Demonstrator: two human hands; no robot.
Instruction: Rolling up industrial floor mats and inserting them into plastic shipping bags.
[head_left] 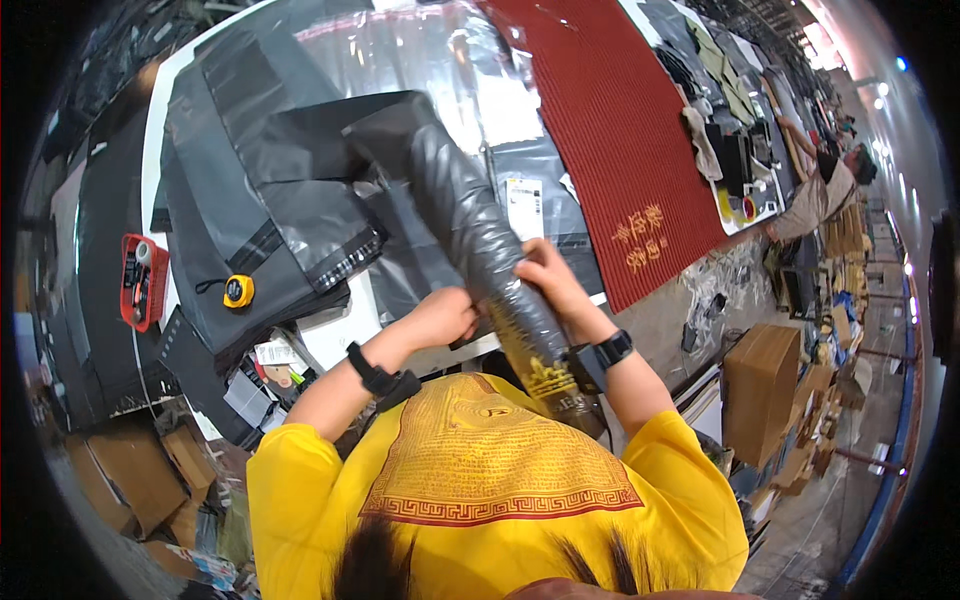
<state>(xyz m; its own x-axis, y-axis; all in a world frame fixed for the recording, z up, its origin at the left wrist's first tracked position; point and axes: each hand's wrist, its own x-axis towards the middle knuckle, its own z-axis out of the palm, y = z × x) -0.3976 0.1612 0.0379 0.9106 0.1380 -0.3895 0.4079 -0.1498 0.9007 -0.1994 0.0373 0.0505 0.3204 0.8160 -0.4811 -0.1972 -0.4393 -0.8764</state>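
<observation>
- Head view: right hand [552, 284] is gripping a dark roll [512, 300]; left hand [449, 314] is curling at its opposite edge, hold unclear;
- Roll is slanting between them; glossy plastic [455, 185] is wrinkling around it; wrapping is seemingly nearing completion, bent far end apparently needing closing;
- Ribbed red mat [610, 140] is lying flat

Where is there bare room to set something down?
Widest is the red mat, between clear plastic and clutter at right. A small white patch borders dark sheets and the left forearm. Crowded: around the dark roll, between left hand and right hand.
</observation>
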